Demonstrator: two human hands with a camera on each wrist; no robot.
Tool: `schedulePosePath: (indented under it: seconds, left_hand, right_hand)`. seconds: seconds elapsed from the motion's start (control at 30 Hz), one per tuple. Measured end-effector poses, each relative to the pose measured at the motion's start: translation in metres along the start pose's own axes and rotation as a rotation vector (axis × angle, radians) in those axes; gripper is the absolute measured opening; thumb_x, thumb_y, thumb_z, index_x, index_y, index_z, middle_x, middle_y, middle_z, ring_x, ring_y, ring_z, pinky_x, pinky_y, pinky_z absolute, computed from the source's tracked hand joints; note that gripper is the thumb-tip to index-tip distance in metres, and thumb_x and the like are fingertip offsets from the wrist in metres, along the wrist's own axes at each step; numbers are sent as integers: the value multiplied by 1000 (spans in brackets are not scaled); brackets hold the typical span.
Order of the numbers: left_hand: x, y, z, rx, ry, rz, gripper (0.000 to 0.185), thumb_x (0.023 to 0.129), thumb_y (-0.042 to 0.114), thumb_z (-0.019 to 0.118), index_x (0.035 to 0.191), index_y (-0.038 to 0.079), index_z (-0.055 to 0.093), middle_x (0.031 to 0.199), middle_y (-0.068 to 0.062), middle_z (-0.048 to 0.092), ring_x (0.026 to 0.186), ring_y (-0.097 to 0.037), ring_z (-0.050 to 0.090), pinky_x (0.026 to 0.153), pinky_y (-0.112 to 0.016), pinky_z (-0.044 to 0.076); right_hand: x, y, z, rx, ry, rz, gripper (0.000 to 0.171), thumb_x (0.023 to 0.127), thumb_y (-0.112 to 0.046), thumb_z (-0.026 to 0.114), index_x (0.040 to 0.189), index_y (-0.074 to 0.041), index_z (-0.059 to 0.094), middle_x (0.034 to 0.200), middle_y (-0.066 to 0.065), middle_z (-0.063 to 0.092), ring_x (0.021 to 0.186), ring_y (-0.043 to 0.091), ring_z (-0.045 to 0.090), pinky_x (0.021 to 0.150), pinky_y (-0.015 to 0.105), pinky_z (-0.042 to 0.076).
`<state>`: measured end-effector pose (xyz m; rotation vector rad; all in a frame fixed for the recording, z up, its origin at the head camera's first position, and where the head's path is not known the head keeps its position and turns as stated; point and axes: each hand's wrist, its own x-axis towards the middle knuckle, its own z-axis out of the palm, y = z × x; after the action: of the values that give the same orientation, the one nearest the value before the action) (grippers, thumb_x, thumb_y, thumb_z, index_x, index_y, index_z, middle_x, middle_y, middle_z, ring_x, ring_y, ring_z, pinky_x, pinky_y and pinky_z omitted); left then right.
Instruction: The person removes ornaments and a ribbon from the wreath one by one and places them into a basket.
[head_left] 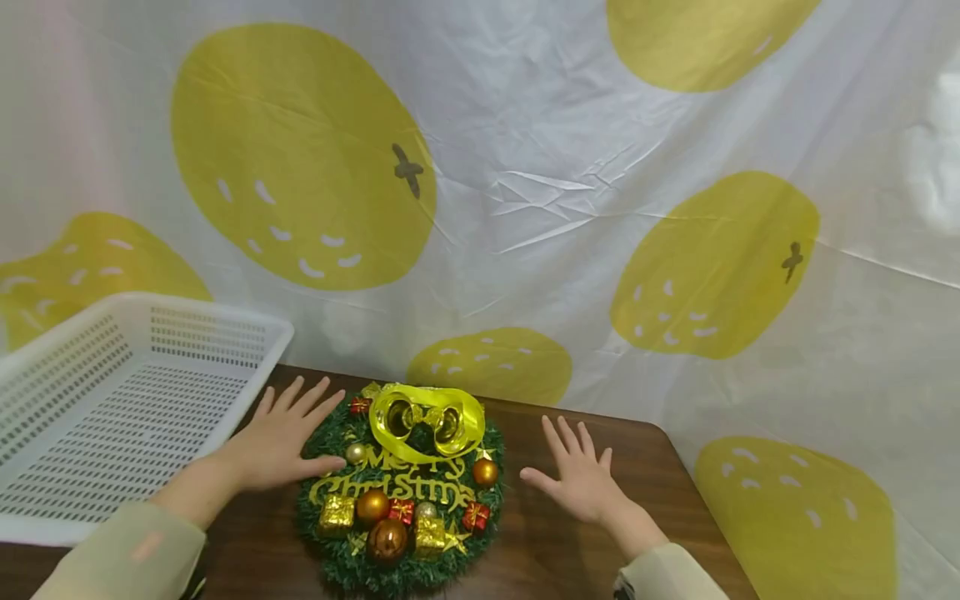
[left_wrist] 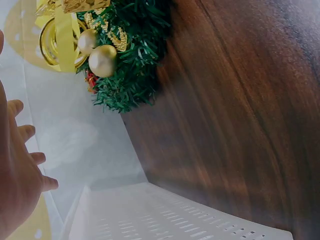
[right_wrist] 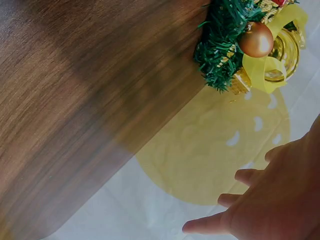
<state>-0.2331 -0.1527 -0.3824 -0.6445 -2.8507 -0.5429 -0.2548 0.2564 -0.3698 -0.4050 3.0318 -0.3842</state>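
Note:
A green Christmas wreath (head_left: 405, 571) lies on the brown wooden table, dressed with baubles, small gift boxes and gold "Merry Christmas" lettering. At its far end sits a yellow ribbon (head_left: 429, 454) with two gold bells (head_left: 450, 425). My left hand (head_left: 281, 437) is at the wreath's left side, fingers straight and spread, its thumb overlapping the wreath's edge in the head view. Apart from the wreath, on its right, my right hand (head_left: 577, 479) is spread over the table with nothing in it. Both wrist views show the wreath's side beyond the extended fingers.
To the left stands a white perforated plastic basket (head_left: 281, 329), its near wall close to my left forearm. Behind the table (head_left: 637, 450) hangs a pale curtain (head_left: 517, 275) printed with large yellow fruit. The table's right edge runs beyond my right hand.

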Motion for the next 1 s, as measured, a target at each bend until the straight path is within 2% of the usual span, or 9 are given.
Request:
schedulePosePath:
  seconds: [0.43, 0.67, 0.83, 1.0]
  left_hand:
    - [1, 1, 1, 4, 9, -16, 84, 83, 59, 58, 148, 13, 30, 153, -20, 22, 139, -50, 11, 105, -72, 5]
    - [1, 4, 3, 0, 15, -22, 84, 82, 57, 60, 146, 10, 32, 151, -21, 28, 139, -50, 11, 105, -72, 3]
    - [3, 8, 8, 23, 22, -31, 86, 81, 59, 61, 145, 8, 34, 148, -22, 31, 134, -48, 25, 104, -69, 20]
    - [6, 9, 13, -7, 45, -57, 90, 77, 59, 65, 142, 4, 37, 143, -23, 38, 125, -48, 37, 95, -65, 36]
  right_hand:
    - [4, -1, 6, 40, 3, 26, 84, 90, -63, 41, 152, -22, 4, 158, 14, 8, 142, 45, 2, 100, 78, 2]
    - [3, -2, 9, 91, 28, 38, 84, 91, -62, 42, 152, -19, 5, 156, 18, 13, 139, 48, 13, 99, 77, 15]
    - [1, -1, 14, 169, 23, 57, 82, 92, -61, 39, 152, -17, 5, 154, 22, 15, 137, 51, 15, 98, 74, 23]
    - [0, -1, 18, 348, 15, 87, 79, 94, -57, 38, 152, -12, 8, 153, 27, 14, 138, 52, 9, 102, 72, 22]
